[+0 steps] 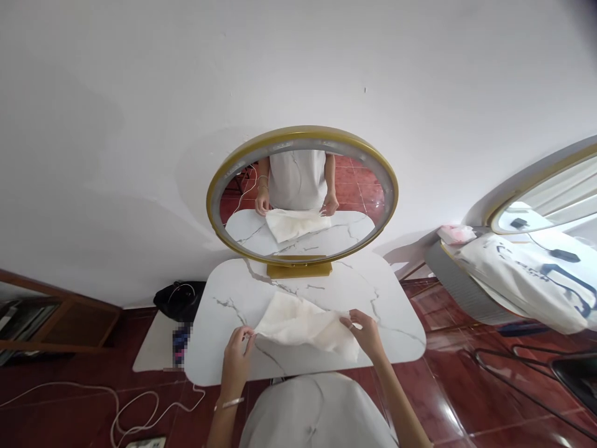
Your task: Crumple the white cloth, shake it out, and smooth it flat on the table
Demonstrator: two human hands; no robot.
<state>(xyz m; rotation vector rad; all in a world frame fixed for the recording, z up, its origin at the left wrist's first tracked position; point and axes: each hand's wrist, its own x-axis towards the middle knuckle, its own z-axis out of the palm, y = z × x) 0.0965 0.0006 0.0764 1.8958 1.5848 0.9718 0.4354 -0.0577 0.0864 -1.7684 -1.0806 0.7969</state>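
A cream-white cloth (298, 323) lies loosely spread and wrinkled on the white marble-patterned table (219, 286). At the cloth's left corner, my left hand (240, 348) pinches the edge between thumb and fingers. My right hand (364, 333) grips the cloth near its upper right edge, the fingertips closed on it. Part of the cloth's right end hangs below that hand. Behind the cloth stands a round gold-framed mirror (303, 205) on a gold base (298, 269), reflecting both hands and the cloth.
To the right, a second table (457, 274) bears a white printed bag (522, 274), a tissue pack (456, 234) and another mirror (550, 186). A black bag (180, 302) sits left of my table. White cables (116, 404) trail over the red tiled floor.
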